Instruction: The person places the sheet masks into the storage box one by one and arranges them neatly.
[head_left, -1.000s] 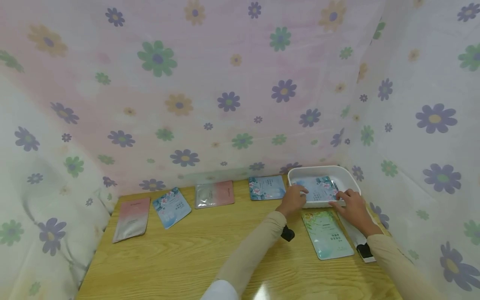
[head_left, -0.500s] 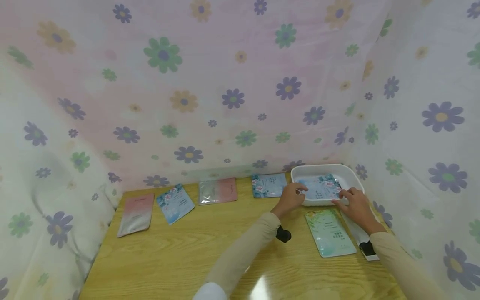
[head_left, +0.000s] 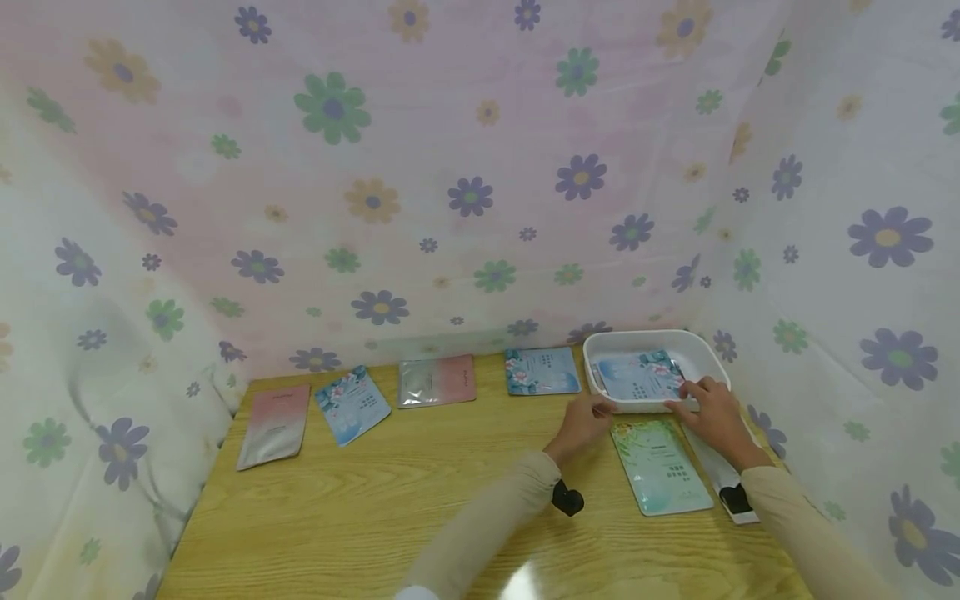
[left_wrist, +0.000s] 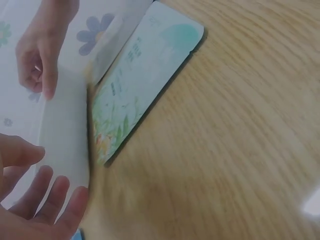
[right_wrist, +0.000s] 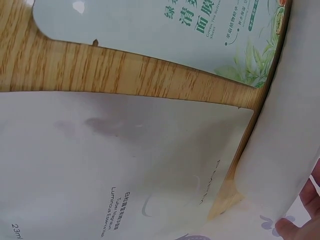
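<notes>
A white plastic tray (head_left: 637, 407) stands at the back right of the table. In it lies a blue floral face mask sachet (head_left: 633, 377), with the edge of another packet showing beneath. My left hand (head_left: 583, 427) is at the tray's front left corner, its fingers loosely bent and holding nothing in the left wrist view. At the front right, my right hand (head_left: 716, 421) grips the tray's rim, thumb outside the wall and fingers over the edge. A green face mask sachet (head_left: 663, 468) lies just in front of the tray. Beside it, a white sachet (right_wrist: 75, 165) is partly under my right forearm.
Along the back of the wooden table (head_left: 360, 508) lie a blue sachet (head_left: 543, 372), a pink and silver sachet (head_left: 437, 382), another blue sachet (head_left: 352, 406) and a pink sachet (head_left: 274, 425). Flower-print cloth (head_left: 420, 208) hangs close behind the tray and at both sides.
My left hand has let go of the blue sachet in the tray and drawn back over the front rim. The sachet now lies in the tray. My right hand has stayed at the rim.
</notes>
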